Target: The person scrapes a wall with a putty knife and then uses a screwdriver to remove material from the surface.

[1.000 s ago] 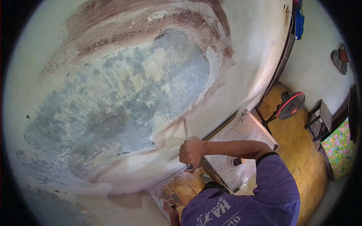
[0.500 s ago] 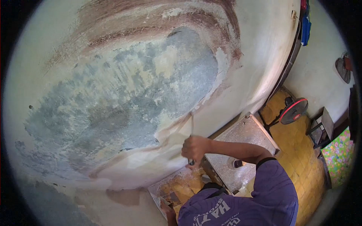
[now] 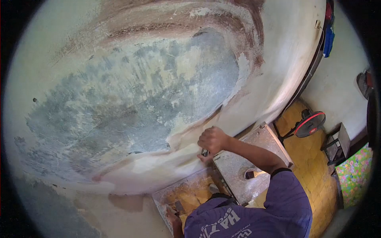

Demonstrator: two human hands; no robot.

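Observation:
My right hand (image 3: 213, 139) is closed around a scraper, whose dark handle end (image 3: 204, 152) shows below the fist. Its narrow blade points up toward the wall, near the lower right edge of a large grey patch (image 3: 158, 99) where the paint is gone. Brown smears curve above that patch, and a pale filled band runs below it. Lower down, my left hand (image 3: 172, 217) is near the edge of a dusty frame or table top (image 3: 160, 196); its fingers are mostly hidden, and what it touches cannot be made out.
A paint-speckled panel (image 3: 234, 170) carries a brush (image 3: 254, 174) with dark bristles. To the right, a fan (image 3: 309, 123) with a red rim and a small dark stand (image 3: 337, 142) stand on yellow floor tiles (image 3: 299, 174). Flowered cloth (image 3: 355, 174) lies at the far right.
My right hand has moved up and to the right along the patch's lower edge with the scraper. The view has shifted slightly; my left hand stays low at the frame's edge.

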